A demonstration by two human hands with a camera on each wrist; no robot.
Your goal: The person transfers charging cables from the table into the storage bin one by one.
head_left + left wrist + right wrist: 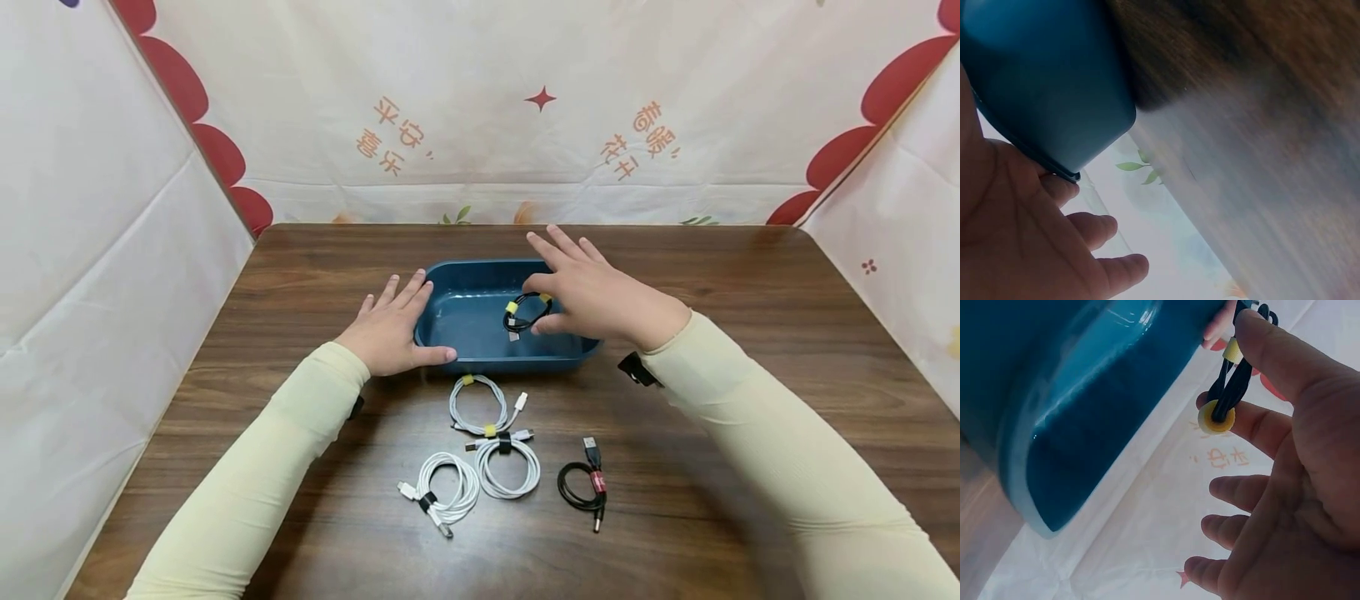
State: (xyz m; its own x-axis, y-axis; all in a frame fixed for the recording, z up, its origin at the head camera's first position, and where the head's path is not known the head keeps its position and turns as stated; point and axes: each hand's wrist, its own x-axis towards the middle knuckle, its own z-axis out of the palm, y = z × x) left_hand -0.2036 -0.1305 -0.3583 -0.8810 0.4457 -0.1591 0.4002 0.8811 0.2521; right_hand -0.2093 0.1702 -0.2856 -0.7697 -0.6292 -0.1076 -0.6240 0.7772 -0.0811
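Note:
Between thumb and index finger, my right hand (596,298) pinches a coiled black cable (507,323) with yellow ties, held over the blue tray (468,321). Its other fingers are stretched out, as the right wrist view shows, where the black cable (1233,390) hangs from the fingertips. My left hand (386,335) rests at the tray's left end, fingers spread and straight, thumb along the near rim. In the left wrist view, the fingers of the left hand (1022,231) reach past the rim of the tray (1054,87).
In front of the tray lie a white cable with yellow ties (454,406), two white coils with black ties, one nearer the left (467,492) and one in the middle (528,477), and a black USB cable with a red tie (567,492). A printed curtain (480,125) stands behind the wooden table (712,375).

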